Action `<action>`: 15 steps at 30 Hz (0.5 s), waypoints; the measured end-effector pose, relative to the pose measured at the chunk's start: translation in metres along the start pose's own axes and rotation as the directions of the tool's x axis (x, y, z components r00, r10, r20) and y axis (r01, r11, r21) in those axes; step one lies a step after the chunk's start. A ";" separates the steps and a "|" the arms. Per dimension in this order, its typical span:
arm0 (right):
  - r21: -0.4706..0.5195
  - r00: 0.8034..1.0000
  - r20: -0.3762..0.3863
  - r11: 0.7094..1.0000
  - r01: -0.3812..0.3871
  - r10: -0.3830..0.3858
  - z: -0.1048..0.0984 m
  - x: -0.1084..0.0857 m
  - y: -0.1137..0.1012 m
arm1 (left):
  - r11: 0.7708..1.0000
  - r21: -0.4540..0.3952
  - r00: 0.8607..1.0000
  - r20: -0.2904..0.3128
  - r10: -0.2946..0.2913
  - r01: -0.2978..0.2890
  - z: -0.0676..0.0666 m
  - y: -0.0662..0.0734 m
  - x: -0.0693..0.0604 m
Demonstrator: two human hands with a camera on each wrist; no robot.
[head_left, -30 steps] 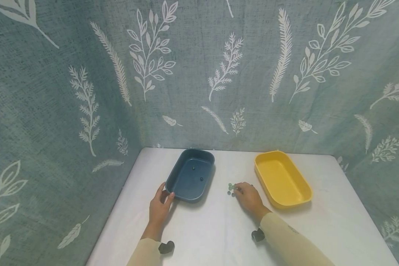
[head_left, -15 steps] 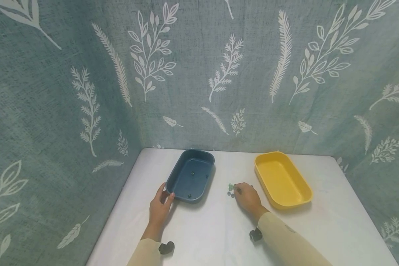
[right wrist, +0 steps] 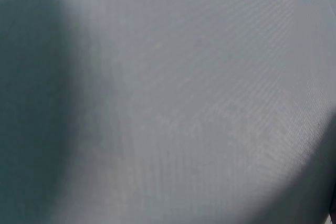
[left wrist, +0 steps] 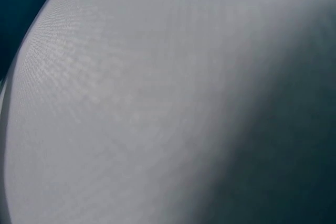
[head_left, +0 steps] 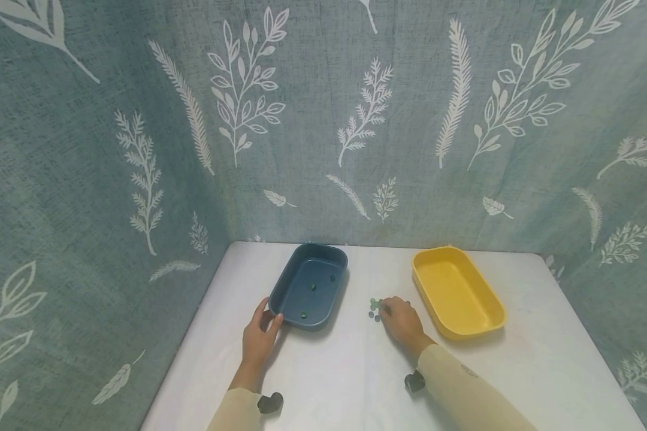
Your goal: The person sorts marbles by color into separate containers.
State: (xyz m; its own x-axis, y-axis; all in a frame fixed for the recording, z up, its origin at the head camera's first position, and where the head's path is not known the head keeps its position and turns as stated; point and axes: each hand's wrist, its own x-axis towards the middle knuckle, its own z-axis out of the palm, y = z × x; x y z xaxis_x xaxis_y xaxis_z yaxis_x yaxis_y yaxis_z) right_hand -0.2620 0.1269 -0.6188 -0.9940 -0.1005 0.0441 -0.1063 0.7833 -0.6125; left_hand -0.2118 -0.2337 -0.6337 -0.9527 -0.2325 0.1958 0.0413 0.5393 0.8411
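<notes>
My left hand (head_left: pixel 259 341) grips the near left corner of a dark blue tray (head_left: pixel 308 325), thumb at the rim and fingers along the outer side. Three small green marbles (head_left: pixel 304 315) lie apart on the tray's floor. To the right, my right hand (head_left: pixel 402 321) is down at a small cluster of pale green marbles (head_left: pixel 373 304) on the white table. Its fingers are bent, with the fingertips right beside the cluster. Whether a marble is pinched between them is hidden. Both wrist views show only blurred white cloth and dark shapes.
A yellow tray (head_left: pixel 458 293) stands right of the right hand, with nothing visible inside. White cloth covers the table (head_left: pixel 334 377). A grey-green leaf-patterned curtain (head_left: pixel 313 149) closes off the back and sides.
The marbles in the blue tray have rolled to other spots, and three show now where two showed a second ago. Both hands and both trays have stayed almost still.
</notes>
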 end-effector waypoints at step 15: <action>0.030 1.000 0.030 1.000 0.005 -0.005 -0.010 0.001 -0.003 | 1.000 0.020 1.000 -0.021 0.007 -0.006 0.000 0.001 0.000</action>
State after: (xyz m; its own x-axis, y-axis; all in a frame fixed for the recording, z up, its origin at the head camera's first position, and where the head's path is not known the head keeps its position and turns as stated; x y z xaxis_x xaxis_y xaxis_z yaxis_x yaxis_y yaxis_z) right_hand -0.2631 0.1307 -0.6094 -0.9921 -0.1228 0.0240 -0.1100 0.7643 -0.6354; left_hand -0.2114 -0.2329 -0.6330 -0.9459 -0.2456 0.2119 0.0413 0.5568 0.8296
